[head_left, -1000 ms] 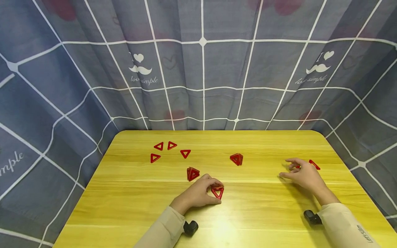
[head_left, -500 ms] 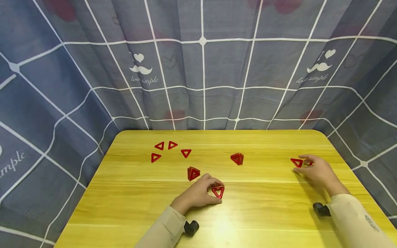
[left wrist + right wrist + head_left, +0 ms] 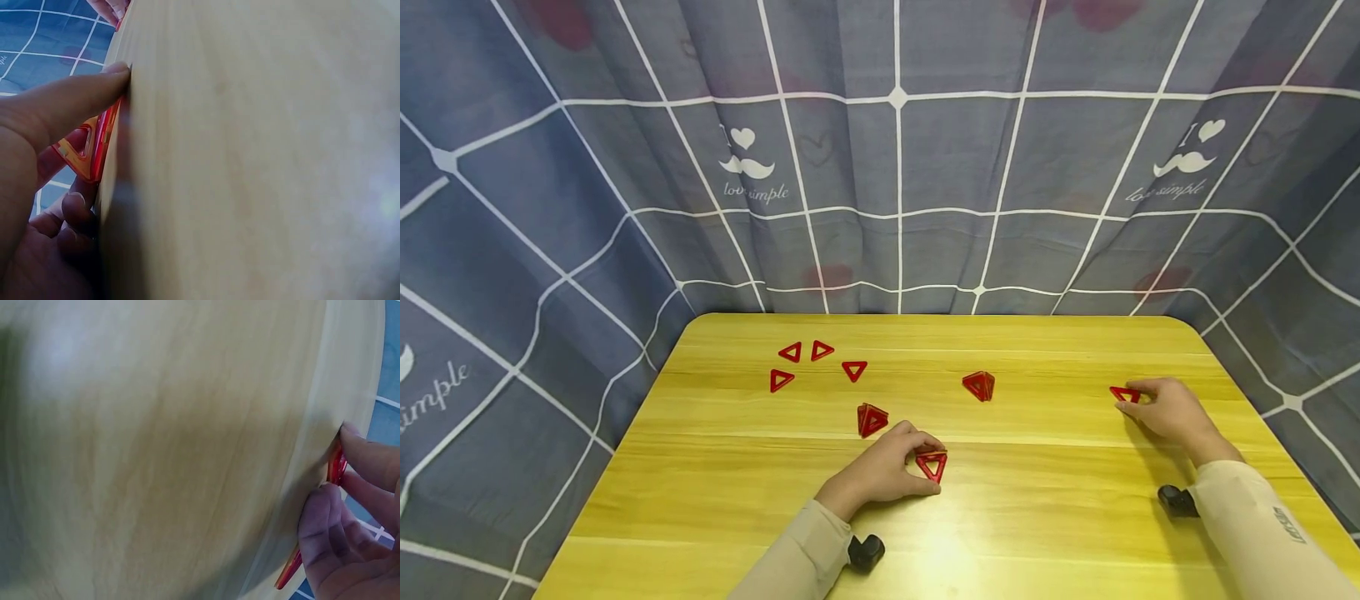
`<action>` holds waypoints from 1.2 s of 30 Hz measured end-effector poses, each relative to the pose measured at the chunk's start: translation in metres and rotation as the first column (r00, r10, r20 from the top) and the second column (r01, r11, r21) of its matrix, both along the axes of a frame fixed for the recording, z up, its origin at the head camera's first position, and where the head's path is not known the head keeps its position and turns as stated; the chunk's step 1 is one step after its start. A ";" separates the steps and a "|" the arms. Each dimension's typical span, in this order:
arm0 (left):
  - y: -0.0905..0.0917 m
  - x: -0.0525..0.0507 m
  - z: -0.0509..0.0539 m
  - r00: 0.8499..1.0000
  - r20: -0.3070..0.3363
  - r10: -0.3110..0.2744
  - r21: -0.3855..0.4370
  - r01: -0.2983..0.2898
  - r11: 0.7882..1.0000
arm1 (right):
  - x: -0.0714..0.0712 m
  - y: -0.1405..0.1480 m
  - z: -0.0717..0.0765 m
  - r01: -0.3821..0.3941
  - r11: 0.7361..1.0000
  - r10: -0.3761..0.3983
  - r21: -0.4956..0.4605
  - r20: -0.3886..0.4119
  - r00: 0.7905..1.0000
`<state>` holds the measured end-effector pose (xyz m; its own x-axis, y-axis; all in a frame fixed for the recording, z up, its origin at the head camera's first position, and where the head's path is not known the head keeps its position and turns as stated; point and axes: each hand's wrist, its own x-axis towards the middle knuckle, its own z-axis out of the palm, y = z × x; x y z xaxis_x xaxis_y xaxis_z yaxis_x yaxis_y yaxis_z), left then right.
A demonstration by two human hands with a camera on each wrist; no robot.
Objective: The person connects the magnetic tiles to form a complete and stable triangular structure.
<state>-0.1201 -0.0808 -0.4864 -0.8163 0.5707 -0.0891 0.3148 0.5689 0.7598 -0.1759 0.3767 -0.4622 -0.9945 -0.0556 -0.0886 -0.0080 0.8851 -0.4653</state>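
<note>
In the head view my left hand [image 3: 883, 468] curls round red triangular tiles [image 3: 931, 457], one lying flat and one seeming to stand at its far edge. The left wrist view shows the red-orange tiles [image 3: 102, 147] between thumb and fingers, close to the tabletop. Over at the right, my right hand [image 3: 1168, 410] pinches a red triangular tile [image 3: 1122, 390] at the table surface. That tile [image 3: 337, 464] appears edge-on between thumb and fingers in the right wrist view. Below those fingers lies another red tile [image 3: 289, 570], partly hidden by the hand.
Several loose red triangular tiles, such as one near the middle [image 3: 853, 364], lie at the back left of the wooden table [image 3: 737, 467]. Two clusters of joined triangles stand further in, a left one [image 3: 872, 421] and a right one [image 3: 979, 386]. A grey-blue curtain [image 3: 850, 167] surrounds the table.
My right hand has moved rightward over the tiles there and now pinches one; its fingers were spread a second ago. The left hand stays round its tiles. The view shifts slightly.
</note>
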 end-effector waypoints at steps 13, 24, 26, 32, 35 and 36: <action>0.000 0.000 -0.001 1.000 0.007 0.003 0.009 -0.003 1.000 | -0.002 -0.001 0.001 -0.007 1.000 0.007 0.004 -0.002 1.000; 0.000 0.001 0.000 1.000 0.005 0.003 0.004 -0.003 1.000 | 0.007 -0.004 0.004 0.023 0.999 -0.024 -0.022 -0.040 0.999; 0.000 0.001 0.000 1.000 0.008 0.005 0.004 -0.005 1.000 | 0.009 -0.007 0.003 0.020 0.999 -0.022 -0.039 -0.053 0.998; -0.001 0.002 -0.001 1.000 0.008 0.008 0.004 -0.008 1.000 | 0.016 -0.017 0.001 0.012 0.995 -0.020 -0.099 -0.075 0.997; -0.001 0.002 -0.001 1.000 0.009 0.007 0.008 -0.007 1.000 | 0.021 -0.024 0.001 0.020 0.990 -0.032 -0.141 -0.077 0.997; -0.001 0.001 0.000 1.000 0.009 0.006 0.009 -0.006 1.000 | 0.023 -0.027 0.001 0.019 0.987 -0.032 -0.159 -0.075 0.997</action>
